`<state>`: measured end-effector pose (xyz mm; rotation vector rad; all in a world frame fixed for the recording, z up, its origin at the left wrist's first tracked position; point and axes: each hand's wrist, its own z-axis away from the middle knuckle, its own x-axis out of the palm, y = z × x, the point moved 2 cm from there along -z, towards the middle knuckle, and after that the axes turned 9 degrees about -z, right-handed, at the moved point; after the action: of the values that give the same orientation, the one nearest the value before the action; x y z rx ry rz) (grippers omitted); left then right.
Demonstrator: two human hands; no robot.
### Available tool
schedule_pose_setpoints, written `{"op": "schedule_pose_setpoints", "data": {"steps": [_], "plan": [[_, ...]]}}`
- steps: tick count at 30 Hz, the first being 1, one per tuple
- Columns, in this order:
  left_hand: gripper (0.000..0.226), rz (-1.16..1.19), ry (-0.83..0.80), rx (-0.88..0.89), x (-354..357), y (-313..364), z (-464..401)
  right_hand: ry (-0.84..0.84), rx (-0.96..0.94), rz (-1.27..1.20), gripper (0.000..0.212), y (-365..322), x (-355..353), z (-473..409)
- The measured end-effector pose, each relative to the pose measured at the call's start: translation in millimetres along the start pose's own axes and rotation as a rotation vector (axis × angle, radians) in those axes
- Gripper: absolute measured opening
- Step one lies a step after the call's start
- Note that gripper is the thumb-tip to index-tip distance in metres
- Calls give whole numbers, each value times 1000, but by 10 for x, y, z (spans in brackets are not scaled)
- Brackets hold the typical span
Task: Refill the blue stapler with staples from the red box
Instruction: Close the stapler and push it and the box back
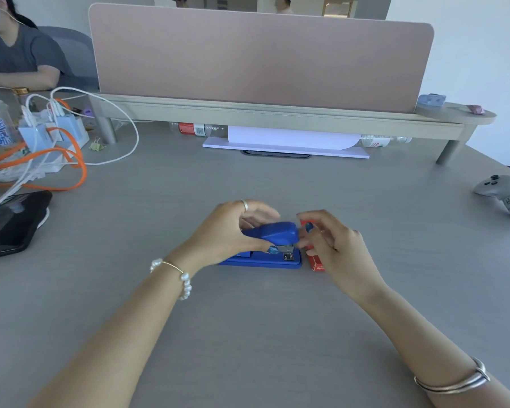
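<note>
The blue plastic stapler (270,245) sits on the grey worktop (248,334) right in front of me, base flat, its rounded top arm lifted a little so the metal magazine shows at the front end. It looks rigid and fairly light, with a smooth shell that could slip, so I judge the best hold is across the sides of the top arm, with the base left on the worktop to carry the weight. My left hand (233,231) is curled around that top arm, thumb low at the near side and fingers over the far side. My right hand (330,240) is at the stapler's front end, fingers drawn close together near the magazine; I cannot tell whether it pinches anything. Just beside the stapler's front, partly under my right hand, lies the small red cardboard staple box (314,260), which should be light and easily crushed. The staples will be brittle strips, best taken by their long edges.
</note>
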<state>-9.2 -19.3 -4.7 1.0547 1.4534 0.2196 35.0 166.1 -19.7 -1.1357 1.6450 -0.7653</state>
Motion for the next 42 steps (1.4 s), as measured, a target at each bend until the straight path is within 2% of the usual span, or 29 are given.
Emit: {"op": "schedule_pose_setpoints", "data": {"steps": [2, 5, 9, 18, 26, 30, 32, 37, 42], "plan": [[36, -16, -2, 13, 49, -23, 3, 48, -104, 29, 45, -42, -21, 12], [31, 5, 13, 9, 64, -39, 8, 40, -277, 144, 45, -84, -10, 24], [28, 40, 37, -19, 73, -56, 4, -8, -334, 185, 41, -44, 28, 11], [29, -106, 15, -17, 165, -96, 13, -12, -267, 171, 33, 66, 30, -12], [25, 21, 9, -26, 103, -64, 36, -63, -188, 129, 32, -15, -214, -14], [30, -5, -19, -14, 75, -97, 26, -243, -40, 337, 62, 158, -444, -71], [28, 8, -30, -32, 71, -118, 22, -317, 28, 368, 69, 272, -470, -71], [27, 47, -81, -34, 94, -134, 28, -320, 47, 294, 56, 335, -466, -95], [29, -29, -17, -25, 146, -152, 25, -307, 37, 246, 52, 322, -424, -102]]}}
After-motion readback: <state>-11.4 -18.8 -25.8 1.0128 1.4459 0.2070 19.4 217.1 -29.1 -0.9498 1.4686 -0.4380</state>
